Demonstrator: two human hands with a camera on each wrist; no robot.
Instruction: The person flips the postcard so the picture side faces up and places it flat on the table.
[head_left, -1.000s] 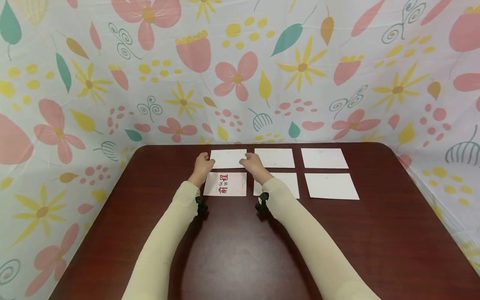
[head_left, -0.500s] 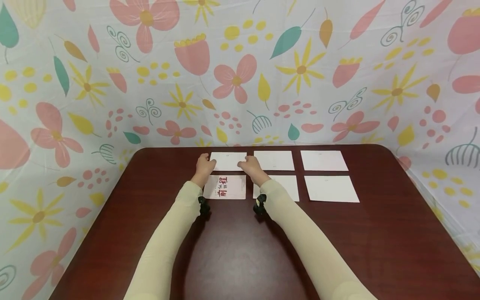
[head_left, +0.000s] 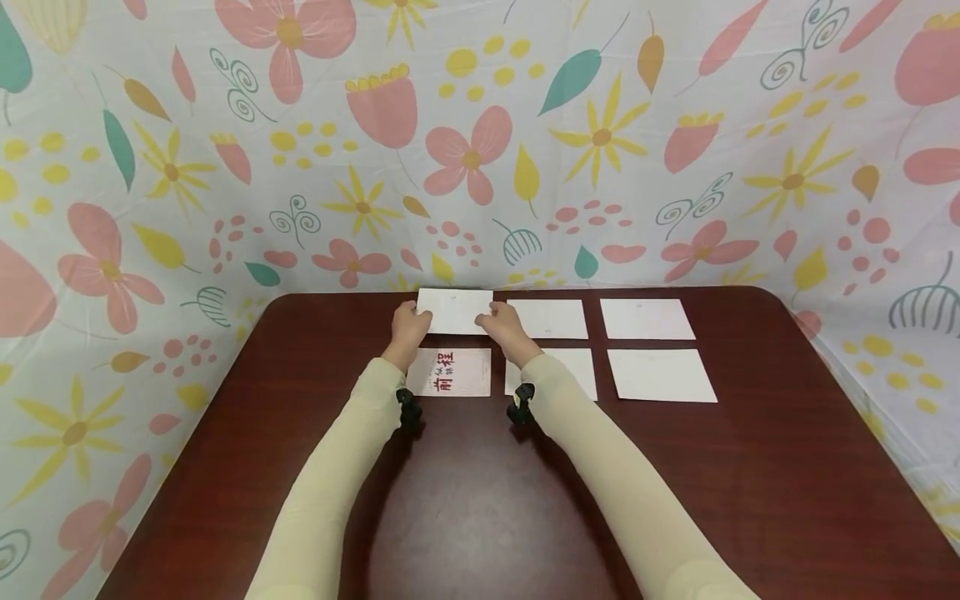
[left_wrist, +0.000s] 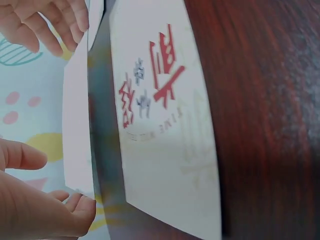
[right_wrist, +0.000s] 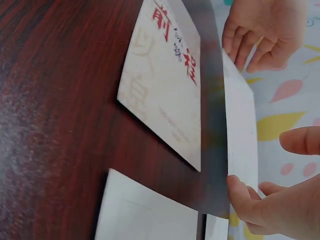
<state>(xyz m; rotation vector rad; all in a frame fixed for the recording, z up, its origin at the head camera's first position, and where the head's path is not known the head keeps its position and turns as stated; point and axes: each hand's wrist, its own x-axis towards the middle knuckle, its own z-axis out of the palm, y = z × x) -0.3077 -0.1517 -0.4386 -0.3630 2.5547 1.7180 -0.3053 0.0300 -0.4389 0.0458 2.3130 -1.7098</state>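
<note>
Between my two hands, a blank white card (head_left: 455,313) is raised at the far left of the table, tilted with its near edge close over the tabletop. My left hand (head_left: 407,329) holds its left end and my right hand (head_left: 507,327) its right end. In both wrist views, fingertips meet the ends of the card (left_wrist: 77,125) while the thumbs stand away from it. Just in front lies a card (head_left: 468,375) with red and dark characters, printed side up; the right wrist view also shows this printed card (right_wrist: 165,95) flat on the table.
To the right, white cards lie in two rows: a back middle card (head_left: 551,319), a back right card (head_left: 647,319), a front right card (head_left: 662,375), and a front middle card (head_left: 573,371) partly behind my right wrist. A flowered cloth (head_left: 480,208) hangs behind the dark red table (head_left: 480,500).
The back left card lay flat half a second ago; now it is lifted off the table and tilted between both hands. The other cards stay where they were.
</note>
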